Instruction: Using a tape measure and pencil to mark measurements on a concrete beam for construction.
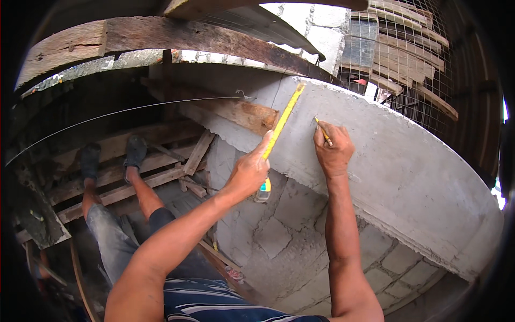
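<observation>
My left hand (251, 169) is closed round a tape measure, pressing its yellow blade (284, 118) flat against a grey concrete beam (397, 155). The blade runs up to the beam's upper edge. Below the hand hangs the tape measure's case (263, 191), partly hidden by the fingers. In my right hand (333, 147) a yellow pencil (324, 132) is pinched, its tip at the beam face to the right of the blade. Whether the tip touches the concrete I cannot tell for sure.
A timber (236, 112) butts against the beam near my left hand. A thin string (123, 107) stretches across the left side. Wooden planks (118, 196) lie under my feet. Overhead runs a wooden beam (177, 35); wire mesh (397, 53) stands beyond. Below is a block wall (273, 236).
</observation>
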Motion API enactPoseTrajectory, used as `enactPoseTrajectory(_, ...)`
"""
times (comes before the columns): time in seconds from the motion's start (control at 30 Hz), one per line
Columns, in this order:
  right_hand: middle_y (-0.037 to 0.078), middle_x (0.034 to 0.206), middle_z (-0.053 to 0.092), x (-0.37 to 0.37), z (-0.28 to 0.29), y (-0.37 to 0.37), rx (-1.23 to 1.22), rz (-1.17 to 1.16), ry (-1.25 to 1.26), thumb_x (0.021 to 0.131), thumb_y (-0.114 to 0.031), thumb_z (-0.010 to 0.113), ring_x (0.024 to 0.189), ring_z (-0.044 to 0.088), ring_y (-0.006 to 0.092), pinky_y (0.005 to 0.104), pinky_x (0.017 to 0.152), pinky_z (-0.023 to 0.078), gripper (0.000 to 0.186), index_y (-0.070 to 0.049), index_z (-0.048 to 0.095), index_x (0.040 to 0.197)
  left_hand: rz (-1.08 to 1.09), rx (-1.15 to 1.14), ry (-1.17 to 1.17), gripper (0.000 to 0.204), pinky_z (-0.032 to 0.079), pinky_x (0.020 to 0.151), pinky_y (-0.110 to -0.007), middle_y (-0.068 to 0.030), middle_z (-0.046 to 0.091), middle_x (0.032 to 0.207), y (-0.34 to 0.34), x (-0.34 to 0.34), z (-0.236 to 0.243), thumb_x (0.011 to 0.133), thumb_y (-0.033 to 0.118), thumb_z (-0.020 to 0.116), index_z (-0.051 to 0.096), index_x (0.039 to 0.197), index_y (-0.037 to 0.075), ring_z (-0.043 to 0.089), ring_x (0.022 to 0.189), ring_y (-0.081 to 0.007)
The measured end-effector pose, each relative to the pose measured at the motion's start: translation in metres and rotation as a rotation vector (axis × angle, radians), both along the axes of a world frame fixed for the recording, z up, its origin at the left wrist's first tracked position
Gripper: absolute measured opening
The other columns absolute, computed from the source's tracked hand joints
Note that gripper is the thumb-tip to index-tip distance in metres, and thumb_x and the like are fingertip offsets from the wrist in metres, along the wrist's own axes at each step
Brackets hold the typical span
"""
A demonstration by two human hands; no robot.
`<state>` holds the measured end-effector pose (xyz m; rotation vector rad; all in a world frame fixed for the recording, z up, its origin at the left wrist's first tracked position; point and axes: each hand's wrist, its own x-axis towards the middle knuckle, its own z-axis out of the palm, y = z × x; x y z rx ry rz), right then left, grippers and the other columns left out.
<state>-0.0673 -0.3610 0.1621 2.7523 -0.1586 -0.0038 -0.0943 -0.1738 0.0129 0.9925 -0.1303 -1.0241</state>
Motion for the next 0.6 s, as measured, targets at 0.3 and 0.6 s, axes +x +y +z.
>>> enactPoseTrajectory(0.3, 0.005, 0.082, 0.071, 0.0, 0.002, -0.001, 0.053, -0.012, -0.006, 0.077, -0.005, 0.073, 0.071, 0.063, 0.0254, 0.0368, 0.065, 0.053, 0.016, -0.012, 0.074, 0.091, -0.128, 0.112, 0.376, 0.061, 0.051, 0.07, -0.027, -0.0023, 0.06, 0.085, 0.169, -0.021, -0.062, 0.096, 0.003, 0.051, 0.038, 0.156, 0.01, 0.057, 0.075, -0.0094)
enactPoseTrajectory(0.6, 0.008, 0.084, 0.07, -0.001, 0.011, -0.006, 0.146, -0.009, -0.1, 0.079, -0.004, 0.069, 0.075, 0.063, 0.0299, 0.0401, 0.067, 0.053, 0.01, -0.011, 0.069, 0.086, -0.121, 0.481, 0.472, 0.043, 0.054, 0.064, -0.027, -0.0064, 0.061, 0.077, 0.362, -0.015, -0.055, 0.095, 0.001, 0.047, 0.05, 0.139, 0.0, 0.063, 0.066, -0.0146)
